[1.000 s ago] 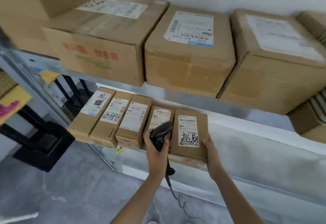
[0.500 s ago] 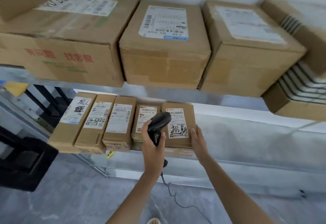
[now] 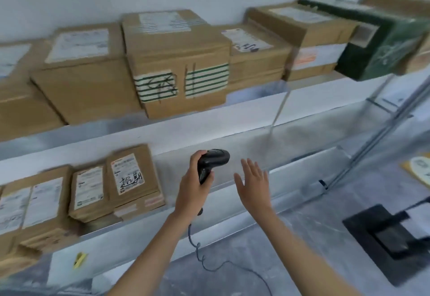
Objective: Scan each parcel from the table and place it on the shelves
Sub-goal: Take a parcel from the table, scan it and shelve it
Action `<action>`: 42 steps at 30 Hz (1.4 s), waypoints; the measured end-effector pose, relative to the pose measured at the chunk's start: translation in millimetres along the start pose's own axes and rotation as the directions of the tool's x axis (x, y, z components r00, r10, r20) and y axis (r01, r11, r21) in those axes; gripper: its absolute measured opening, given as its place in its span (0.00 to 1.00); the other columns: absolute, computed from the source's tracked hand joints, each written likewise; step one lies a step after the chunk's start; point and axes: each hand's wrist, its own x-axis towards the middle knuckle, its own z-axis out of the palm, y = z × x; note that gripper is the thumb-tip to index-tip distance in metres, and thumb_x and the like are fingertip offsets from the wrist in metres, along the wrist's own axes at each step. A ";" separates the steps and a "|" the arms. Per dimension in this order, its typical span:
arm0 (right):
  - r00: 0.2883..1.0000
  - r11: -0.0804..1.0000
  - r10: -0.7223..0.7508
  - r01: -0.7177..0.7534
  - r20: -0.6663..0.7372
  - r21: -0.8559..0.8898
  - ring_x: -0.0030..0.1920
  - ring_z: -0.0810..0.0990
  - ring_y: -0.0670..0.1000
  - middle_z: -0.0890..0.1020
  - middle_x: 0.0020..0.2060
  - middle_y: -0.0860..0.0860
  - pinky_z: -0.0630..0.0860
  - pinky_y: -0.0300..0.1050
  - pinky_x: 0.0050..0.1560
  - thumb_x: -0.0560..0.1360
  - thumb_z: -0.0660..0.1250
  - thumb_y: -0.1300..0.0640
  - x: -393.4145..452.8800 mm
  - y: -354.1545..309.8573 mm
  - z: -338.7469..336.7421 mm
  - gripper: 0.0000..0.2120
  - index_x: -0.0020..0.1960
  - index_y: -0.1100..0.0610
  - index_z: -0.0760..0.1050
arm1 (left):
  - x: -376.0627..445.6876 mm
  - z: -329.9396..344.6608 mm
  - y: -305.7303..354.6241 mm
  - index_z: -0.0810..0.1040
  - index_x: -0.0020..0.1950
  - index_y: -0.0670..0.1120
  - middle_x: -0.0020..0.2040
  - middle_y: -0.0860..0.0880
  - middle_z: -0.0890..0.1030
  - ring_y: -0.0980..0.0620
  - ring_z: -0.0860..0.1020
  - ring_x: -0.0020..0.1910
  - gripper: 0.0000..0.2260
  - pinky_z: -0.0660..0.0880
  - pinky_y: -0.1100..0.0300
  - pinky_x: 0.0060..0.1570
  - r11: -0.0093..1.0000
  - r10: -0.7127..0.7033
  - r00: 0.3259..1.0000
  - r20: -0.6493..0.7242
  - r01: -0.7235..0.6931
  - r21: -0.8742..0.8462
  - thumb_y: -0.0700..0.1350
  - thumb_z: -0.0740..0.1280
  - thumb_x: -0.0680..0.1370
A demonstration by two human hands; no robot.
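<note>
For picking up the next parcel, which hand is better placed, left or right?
The right hand: it is open and holds nothing. The left hand grips the scanner, so it cannot easily take a parcel.

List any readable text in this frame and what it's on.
"招期", handwritten in black on the label of the rightmost lower-shelf parcel.
Black scrawl on the striped box: cannot be made out.
Blue scribble on the flat parcel to its right: unreadable.
White markings on the green box: blurred.
Printed lines and barcodes on all other labels: too blurred to read.
Scanner: no visible text.
</note>
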 end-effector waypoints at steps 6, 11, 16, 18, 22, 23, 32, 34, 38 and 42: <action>0.973 0.977 0.198 -0.206 -0.118 -0.055 0.82 0.49 0.54 0.52 0.82 0.50 0.44 0.54 0.80 0.86 0.49 0.46 -32.1 124.3 -76.4 0.27 0.82 0.54 0.50 | 7.6 113.0 78.4 0.64 0.69 0.63 0.56 0.52 0.81 0.53 0.78 0.39 0.23 0.78 0.56 0.40 0.994 0.104 0.980 0.169 -0.100 -0.033 0.42 0.67 0.82; 0.895 0.922 0.375 -0.388 -0.243 -0.003 0.81 0.53 0.55 0.56 0.81 0.52 0.47 0.55 0.79 0.86 0.52 0.47 -72.9 220.9 -135.4 0.28 0.82 0.55 0.51 | -3.7 217.3 143.4 0.63 0.66 0.67 0.51 0.51 0.81 0.55 0.78 0.37 0.24 0.73 0.62 0.37 0.977 0.211 0.915 0.343 -0.202 -0.062 0.42 0.67 0.81; 0.811 0.849 0.516 -0.526 -0.276 0.042 0.82 0.49 0.55 0.52 0.82 0.51 0.44 0.55 0.80 0.86 0.53 0.47 -119.3 300.1 -177.1 0.30 0.83 0.54 0.48 | -38.9 301.5 187.7 0.64 0.67 0.67 0.54 0.54 0.81 0.52 0.80 0.42 0.23 0.73 0.60 0.39 0.949 0.314 0.802 0.507 -0.275 -0.153 0.43 0.68 0.81; 0.762 0.806 0.585 -0.586 -0.277 0.091 0.82 0.48 0.55 0.50 0.82 0.51 0.43 0.55 0.79 0.86 0.53 0.46 -137.3 327.3 -187.7 0.30 0.83 0.54 0.47 | -50.8 330.6 201.2 0.65 0.66 0.66 0.58 0.55 0.80 0.50 0.81 0.48 0.23 0.74 0.60 0.44 0.936 0.350 0.752 0.558 -0.301 -0.182 0.42 0.68 0.81; 0.680 0.727 0.682 -0.669 -0.267 0.153 0.82 0.49 0.56 0.50 0.82 0.51 0.45 0.56 0.80 0.86 0.53 0.46 -171.4 374.2 -197.9 0.30 0.83 0.54 0.47 | -65.7 384.6 221.1 0.63 0.65 0.69 0.57 0.50 0.81 0.46 0.81 0.44 0.25 0.73 0.63 0.39 0.927 0.370 0.685 0.627 -0.314 -0.204 0.43 0.68 0.81; 0.667 0.713 0.698 -0.683 -0.262 0.158 0.82 0.49 0.56 0.50 0.82 0.51 0.45 0.56 0.80 0.86 0.53 0.46 -177.7 384.7 -198.7 0.30 0.83 0.54 0.47 | -68.5 397.9 225.0 0.63 0.66 0.68 0.58 0.50 0.81 0.45 0.81 0.46 0.24 0.73 0.61 0.40 0.924 0.378 0.669 0.640 -0.317 -0.214 0.43 0.68 0.81; 0.611 0.664 0.735 -0.737 -0.295 0.126 0.81 0.53 0.55 0.54 0.82 0.52 0.49 0.56 0.80 0.85 0.55 0.47 -158.5 491.9 -227.9 0.30 0.82 0.55 0.50 | -59.4 520.1 271.6 0.64 0.71 0.61 0.67 0.49 0.78 0.43 0.81 0.56 0.23 0.80 0.46 0.55 0.904 0.424 0.584 0.693 -0.319 -0.284 0.43 0.67 0.82; 0.624 0.673 0.728 -0.729 -0.282 0.125 0.81 0.51 0.56 0.52 0.82 0.52 0.49 0.57 0.80 0.85 0.55 0.47 -143.0 517.8 -241.3 0.30 0.82 0.55 0.49 | -51.7 547.0 282.5 0.64 0.72 0.60 0.67 0.49 0.78 0.42 0.82 0.55 0.23 0.81 0.46 0.53 0.909 0.417 0.608 0.676 -0.295 -0.294 0.43 0.68 0.82; 0.638 0.682 0.724 -0.720 -0.265 0.129 0.82 0.50 0.57 0.51 0.82 0.52 0.47 0.58 0.80 0.85 0.56 0.47 -113.6 571.3 -268.4 0.31 0.83 0.53 0.49 | -37.9 599.1 302.5 0.63 0.70 0.63 0.66 0.49 0.78 0.40 0.83 0.52 0.23 0.82 0.46 0.51 0.910 0.414 0.622 0.665 -0.265 -0.319 0.44 0.68 0.82; 0.612 0.656 0.752 -0.727 -0.245 0.201 0.82 0.51 0.55 0.52 0.82 0.51 0.48 0.57 0.80 0.85 0.56 0.46 -109.1 623.4 -276.4 0.31 0.83 0.52 0.49 | -24.3 654.4 322.3 0.62 0.69 0.66 0.67 0.49 0.77 0.38 0.82 0.53 0.25 0.81 0.45 0.54 0.908 0.417 0.625 0.660 -0.262 -0.326 0.44 0.68 0.81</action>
